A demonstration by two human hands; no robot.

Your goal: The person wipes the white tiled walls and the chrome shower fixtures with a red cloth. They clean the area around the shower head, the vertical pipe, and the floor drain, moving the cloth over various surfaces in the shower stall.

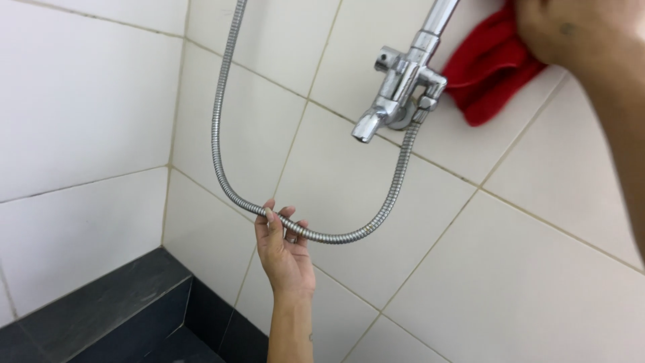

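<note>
Two hands: left hand (pixel 284 250) fingers curl round ribbed metal hose (pixel 222 168); right hand (pixel 571 30) presses crumpled red cloth (pixel 490 67).

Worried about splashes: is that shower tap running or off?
Off, it seems: no water shows at the chrome tap's spout or along the metal hose.

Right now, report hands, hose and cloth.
Left hand gripping hose at bottom of loop. Right hand pressing red cloth on tile beside tap. Nothing blocking.
</note>
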